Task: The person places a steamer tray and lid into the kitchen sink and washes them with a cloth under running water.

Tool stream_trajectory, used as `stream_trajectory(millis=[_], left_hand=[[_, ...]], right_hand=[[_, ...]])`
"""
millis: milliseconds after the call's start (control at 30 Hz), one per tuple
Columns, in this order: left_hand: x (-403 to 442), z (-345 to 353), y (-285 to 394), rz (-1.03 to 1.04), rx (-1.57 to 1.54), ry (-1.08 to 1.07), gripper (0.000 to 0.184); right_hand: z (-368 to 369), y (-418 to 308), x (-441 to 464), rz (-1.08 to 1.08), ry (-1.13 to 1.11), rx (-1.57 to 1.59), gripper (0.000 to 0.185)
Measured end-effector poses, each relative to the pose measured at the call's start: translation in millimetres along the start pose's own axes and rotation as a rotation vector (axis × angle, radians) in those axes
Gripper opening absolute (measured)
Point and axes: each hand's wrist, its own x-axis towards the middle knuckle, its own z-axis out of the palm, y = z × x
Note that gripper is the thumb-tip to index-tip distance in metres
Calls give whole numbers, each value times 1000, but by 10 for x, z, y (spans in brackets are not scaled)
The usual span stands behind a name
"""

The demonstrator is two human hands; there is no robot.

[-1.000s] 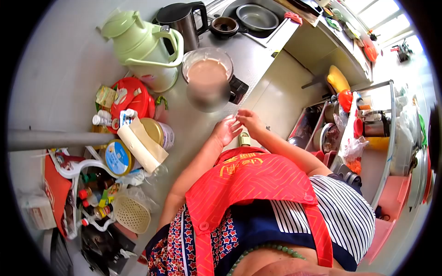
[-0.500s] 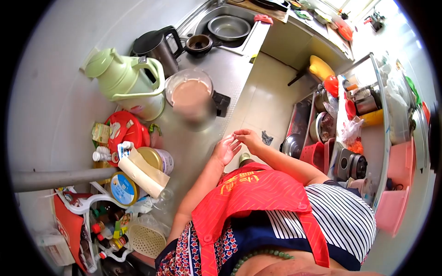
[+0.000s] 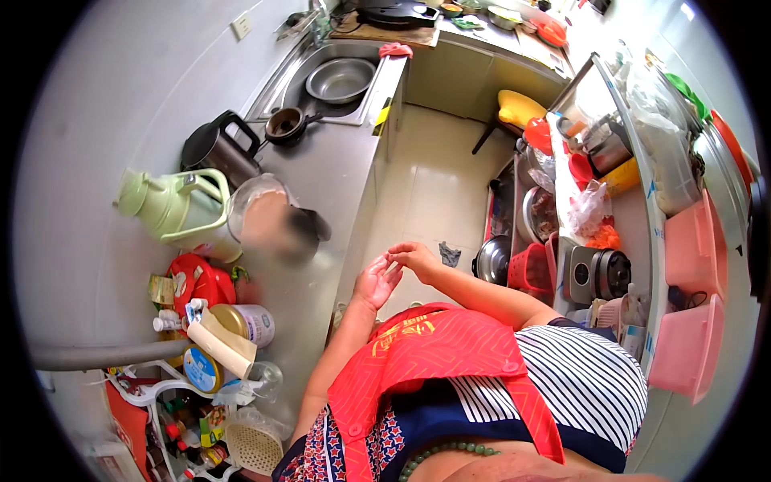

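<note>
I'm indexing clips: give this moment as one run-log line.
left hand: close beside right hand | visibly held: nothing | counter: green thermos, kettle, brown-filled container

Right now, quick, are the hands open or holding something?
Left hand: open, nothing seen in it.
Right hand: bent, up against the left; whether it's closed or pinching anything cannot be told.

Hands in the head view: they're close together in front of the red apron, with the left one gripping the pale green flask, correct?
Not quite: the left hand isn't gripping the pale green flask. The head view shows it beside the right hand, apart from the flask on the counter. They are close together in front of the red apron.
</note>
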Motion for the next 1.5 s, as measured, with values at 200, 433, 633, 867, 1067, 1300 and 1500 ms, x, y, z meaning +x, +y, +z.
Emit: stream_trajectory(millis=[200,433,633,867,1067,1300,1500], left_hand=[[219,369,-372,-51,71,-77,34],[383,629,-538,-80,120,-58,31],[427,726,-603,-110,133,-64,29],[442,722,-504,-45,119,-34,29],[637,845,-487,-28,115,-67,31],[849,1164,-437,-38,104,-71,32],[1396,1252,-133,-61,144,-57,32]], right_hand=[[-576,-106,-234,35,60,154,20],[-915,-136,-351,-1,73,234,17],[-1061,-136,-370,55,75,234,16],[-989,-248,-254,17,13,196,18],[-1146,-384,-218,-52,17,178,21],[-1418,-572,-72,-87,-2,205,24],[-1556,-752,436,-102,-20,243,27]])
